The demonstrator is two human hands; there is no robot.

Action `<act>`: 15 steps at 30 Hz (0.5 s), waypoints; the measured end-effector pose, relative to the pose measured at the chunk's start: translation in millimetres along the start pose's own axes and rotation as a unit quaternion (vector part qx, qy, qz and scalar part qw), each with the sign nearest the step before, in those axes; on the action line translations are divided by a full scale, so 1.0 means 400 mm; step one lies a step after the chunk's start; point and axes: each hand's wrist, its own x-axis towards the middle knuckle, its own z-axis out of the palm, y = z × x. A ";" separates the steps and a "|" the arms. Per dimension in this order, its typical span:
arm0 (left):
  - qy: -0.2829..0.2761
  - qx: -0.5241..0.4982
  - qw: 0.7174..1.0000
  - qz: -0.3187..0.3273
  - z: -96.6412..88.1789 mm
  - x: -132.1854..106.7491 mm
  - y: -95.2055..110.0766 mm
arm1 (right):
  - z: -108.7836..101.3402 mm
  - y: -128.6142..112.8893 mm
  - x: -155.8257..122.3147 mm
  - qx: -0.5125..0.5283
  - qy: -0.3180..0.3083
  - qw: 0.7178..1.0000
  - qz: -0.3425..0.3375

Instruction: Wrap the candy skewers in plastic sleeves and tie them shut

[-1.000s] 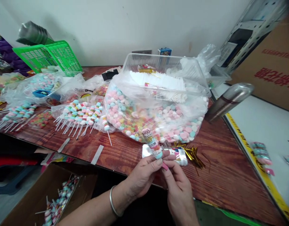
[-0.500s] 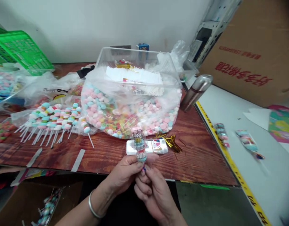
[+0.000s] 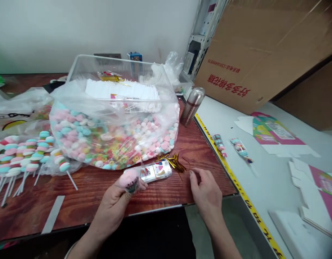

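My left hand (image 3: 114, 201) is closed around a marshmallow lollipop (image 3: 130, 178) in a clear printed wrapper. Its pink end points toward me, and its lower part is hidden by the fingers. To the right, my right hand (image 3: 207, 192) hovers over the table's front edge, thumb and forefinger apart, nothing visible in it. Just beyond its fingertips lie gold twist ties (image 3: 176, 162). Between the hands is a stack of flat printed wrappers (image 3: 156, 170).
Behind stands a big clear bag of marshmallows (image 3: 71, 126) with a clear plastic bin (image 3: 117, 64). Unwrapped marshmallow sticks (image 3: 28, 153) lie left. A steel flask (image 3: 193, 106) stands right; two wrapped lollipops (image 3: 240, 148) rest on the white table near a carton (image 3: 241, 61).
Both hands were together at the lollipop's neck. My right hand has let go and moved right; the left has tipped the lollipop. The view has turned right.
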 end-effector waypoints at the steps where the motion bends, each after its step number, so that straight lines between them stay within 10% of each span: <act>1: 0.001 0.040 0.999 0.008 0.003 0.002 0.006 | 0.009 0.006 0.014 -0.020 0.006 1.000 0.005; 8: -0.012 0.209 0.974 0.082 0.024 0.012 0.039 | 0.064 -0.012 0.077 -0.151 0.028 0.988 -0.005; 15: -0.009 0.366 0.924 0.112 0.036 0.019 0.024 | -0.032 -0.075 0.027 -0.109 0.167 0.980 -0.026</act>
